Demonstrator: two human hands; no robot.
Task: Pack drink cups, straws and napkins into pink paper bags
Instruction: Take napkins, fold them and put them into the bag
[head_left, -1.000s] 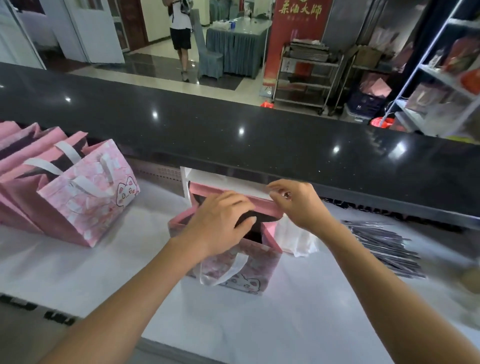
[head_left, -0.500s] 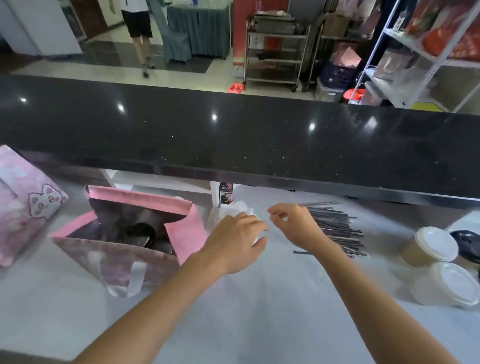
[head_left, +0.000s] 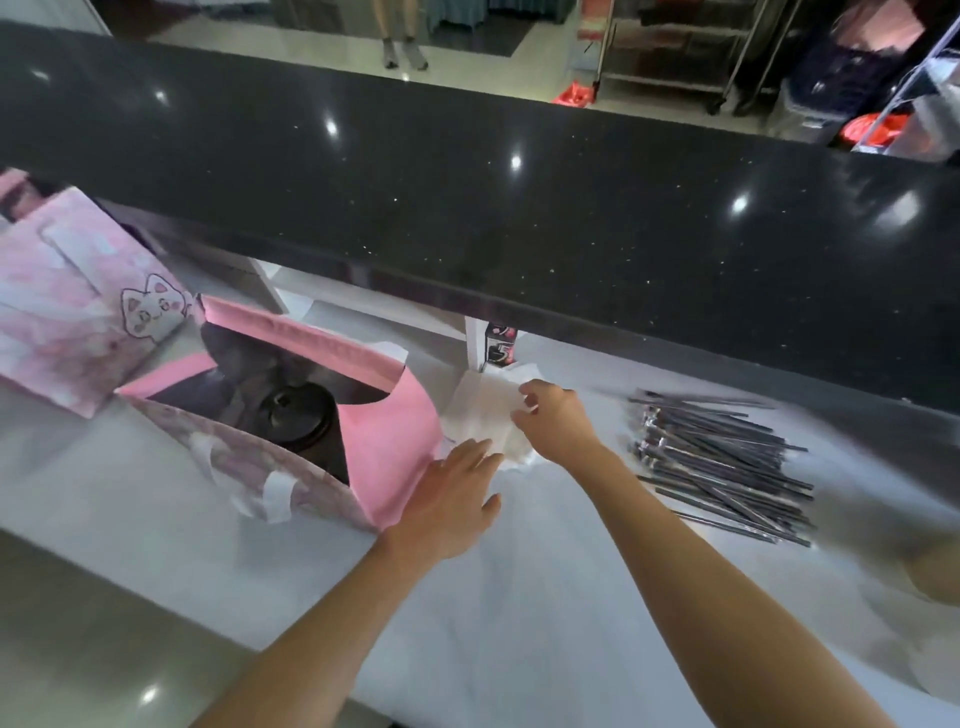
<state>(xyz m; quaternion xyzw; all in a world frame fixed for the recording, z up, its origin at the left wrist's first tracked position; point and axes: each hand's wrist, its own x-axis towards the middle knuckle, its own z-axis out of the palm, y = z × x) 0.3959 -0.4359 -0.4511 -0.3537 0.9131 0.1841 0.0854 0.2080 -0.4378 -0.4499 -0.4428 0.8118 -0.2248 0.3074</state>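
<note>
An open pink paper bag (head_left: 410, 441) stands on the white counter at centre left, with a cup's dark lid (head_left: 296, 415) showing inside. Just right of the bag lies a pile of white napkins (head_left: 480, 415). My right hand (head_left: 553, 421) is over the pile, fingers curled and pinching a napkin at its top. My left hand (head_left: 449, 499) lies flat with straight fingers, its fingertips at the near edge of the pile beside the bag's side. A heap of dark wrapped straws (head_left: 722, 462) lies to the right.
A second pink bag with a cat drawing (head_left: 88, 312) stands at far left. A raised black countertop (head_left: 519, 208) overhangs the back of the work surface. A blurred cup (head_left: 935, 571) shows at the right edge. A person's feet are visible beyond the counter.
Both hands left the bag's top edge and moved right to the napkin pile. The view swung right and down, bringing the straws into sight. My left hand has opened flat.
</note>
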